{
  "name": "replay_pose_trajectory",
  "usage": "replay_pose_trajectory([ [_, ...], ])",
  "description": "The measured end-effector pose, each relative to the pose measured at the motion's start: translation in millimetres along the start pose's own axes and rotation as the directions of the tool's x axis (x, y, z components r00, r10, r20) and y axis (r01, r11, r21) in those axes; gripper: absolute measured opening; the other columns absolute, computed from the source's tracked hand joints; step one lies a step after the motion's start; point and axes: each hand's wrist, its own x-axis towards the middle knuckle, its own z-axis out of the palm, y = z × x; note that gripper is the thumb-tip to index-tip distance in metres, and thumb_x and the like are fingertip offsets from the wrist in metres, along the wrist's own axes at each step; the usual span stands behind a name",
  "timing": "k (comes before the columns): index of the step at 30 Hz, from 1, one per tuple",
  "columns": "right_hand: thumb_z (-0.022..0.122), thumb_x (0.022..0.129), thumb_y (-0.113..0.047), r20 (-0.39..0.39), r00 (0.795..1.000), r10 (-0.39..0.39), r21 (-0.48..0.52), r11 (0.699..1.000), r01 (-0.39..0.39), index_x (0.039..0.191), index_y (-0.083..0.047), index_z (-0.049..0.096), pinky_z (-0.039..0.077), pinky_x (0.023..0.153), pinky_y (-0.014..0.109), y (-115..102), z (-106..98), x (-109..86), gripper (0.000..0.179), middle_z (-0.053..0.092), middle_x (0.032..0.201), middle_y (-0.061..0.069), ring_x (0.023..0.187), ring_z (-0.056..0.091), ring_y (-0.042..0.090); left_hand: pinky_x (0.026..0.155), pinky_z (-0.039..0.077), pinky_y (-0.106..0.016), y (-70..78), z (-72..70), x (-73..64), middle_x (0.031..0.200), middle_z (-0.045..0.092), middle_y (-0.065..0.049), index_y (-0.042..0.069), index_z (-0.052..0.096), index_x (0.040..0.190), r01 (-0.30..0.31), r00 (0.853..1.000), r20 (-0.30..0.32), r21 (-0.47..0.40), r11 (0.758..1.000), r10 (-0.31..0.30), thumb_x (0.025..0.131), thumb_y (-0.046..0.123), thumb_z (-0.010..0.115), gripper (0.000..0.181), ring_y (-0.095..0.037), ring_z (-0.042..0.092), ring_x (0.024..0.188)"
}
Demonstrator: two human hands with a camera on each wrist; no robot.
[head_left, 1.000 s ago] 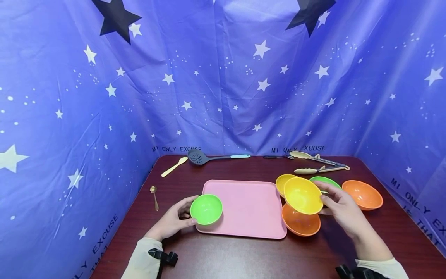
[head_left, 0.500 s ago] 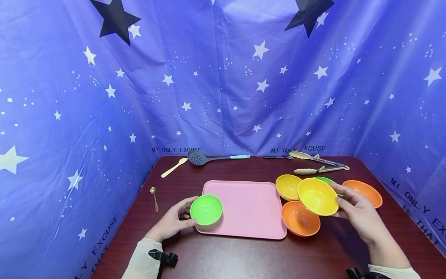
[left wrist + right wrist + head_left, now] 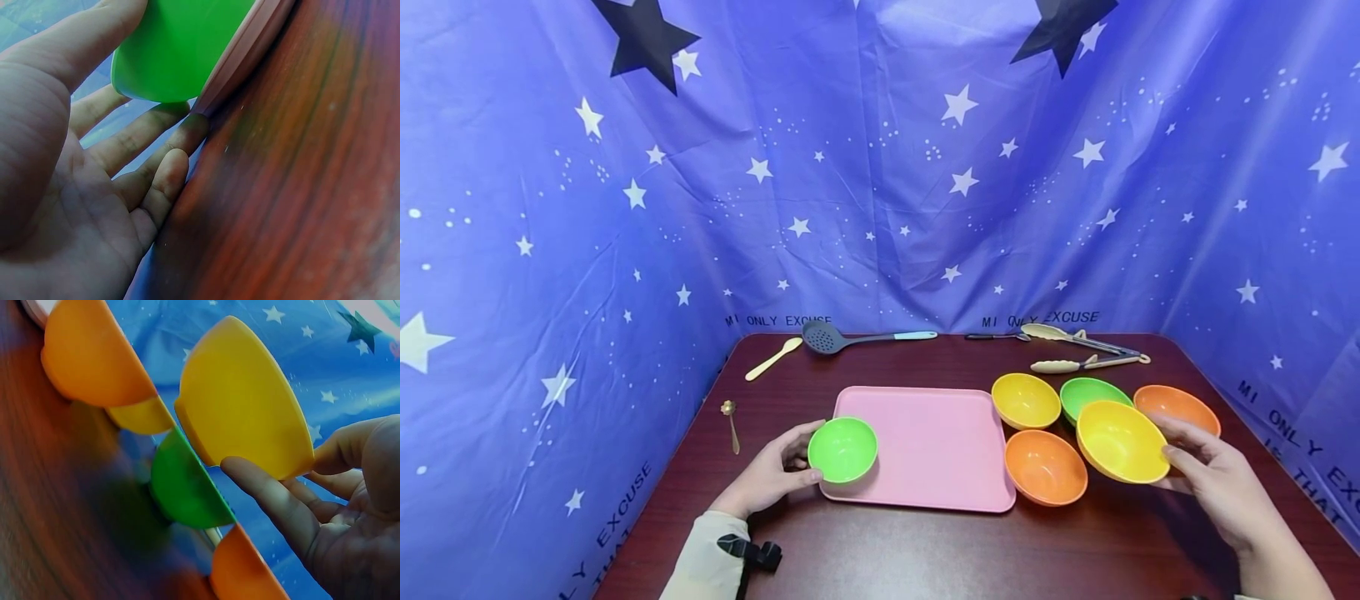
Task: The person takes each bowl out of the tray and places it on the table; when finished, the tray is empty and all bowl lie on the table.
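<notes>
A light green bowl (image 3: 842, 450) sits at the left end of the pink tray (image 3: 936, 450). My left hand (image 3: 772, 468) holds it by its left side, thumb at the near rim and fingers behind. Over the table at the right, my right hand (image 3: 1213, 475) pinches a yellow bowl (image 3: 1122, 442) by its right rim; the right wrist view shows this yellow bowl (image 3: 240, 400) raised above the others. Just left of it stands an orange bowl (image 3: 1046, 468). Behind are another yellow bowl (image 3: 1026, 402), a green bowl (image 3: 1093, 393) partly covered, and a second orange bowl (image 3: 1180, 407).
Along the back edge lie a cream spoon (image 3: 775, 359), a grey slotted skimmer (image 3: 827, 338), a small dark-handled utensil (image 3: 992, 337) and tongs (image 3: 1093, 348). A small gold spoon (image 3: 732, 425) is at the left. Starry blue cloth (image 3: 880, 208) hangs around the table.
My right hand has carried the yellow bowl rightward and nearer, from above the front orange bowl to its right, uncovering the bowls behind. The left hand and green bowl stay put.
</notes>
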Motion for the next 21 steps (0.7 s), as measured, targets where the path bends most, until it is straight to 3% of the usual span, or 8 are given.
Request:
replay_pose_trajectory([
  [8, 0.05, 0.105, 0.01, -0.018, 0.998, 0.058, 0.076, 0.996, -0.056, 0.139, -0.017, 0.069, 0.061, 0.065, 0.036, 9, -13, -9.7, 0.047, 0.071, 0.117, -0.011, 0.088, 0.075, 0.012, 0.091, 0.054, -0.033, 0.8, 0.0, -0.1, 0.136, 0.065, -0.005, 0.018, 0.043, 0.159, 0.01, 1.0, -0.001, -0.002, 1.0, -0.01, 0.093, 0.017, 0.082, 0.077, -0.024, 0.067, 0.109],
  [15, 0.051, 0.106, 0.008, -0.041, 0.991, 0.127, 0.049, 0.991, -0.125, 0.135, -0.023, 0.071, 0.061, 0.064, 0.037, 14, -20, -16.4, 0.047, 0.07, 0.114, -0.014, 0.086, 0.075, 0.012, 0.091, 0.054, -0.033, 0.6, 0.1, -0.3, 0.137, 0.065, -0.005, 0.018, 0.043, 0.159, 0.007, 1.0, 0.001, -0.003, 1.0, -0.007, 0.093, 0.017, 0.082, 0.077, -0.024, 0.067, 0.109],
  [21, 0.046, 0.106, 0.012, 0.013, 0.994, 0.104, 0.11, 0.988, -0.105, 0.131, -0.022, 0.072, 0.062, 0.066, 0.038, 20, -23, -17.0, 0.049, 0.072, 0.114, -0.008, 0.089, 0.075, 0.014, 0.091, 0.054, -0.033, 0.6, -0.2, 0.0, 0.136, 0.065, -0.005, 0.018, 0.043, 0.159, 0.003, 1.0, 0.003, 0.001, 1.0, -0.003, 0.093, 0.017, 0.082, 0.076, -0.024, 0.067, 0.11],
])
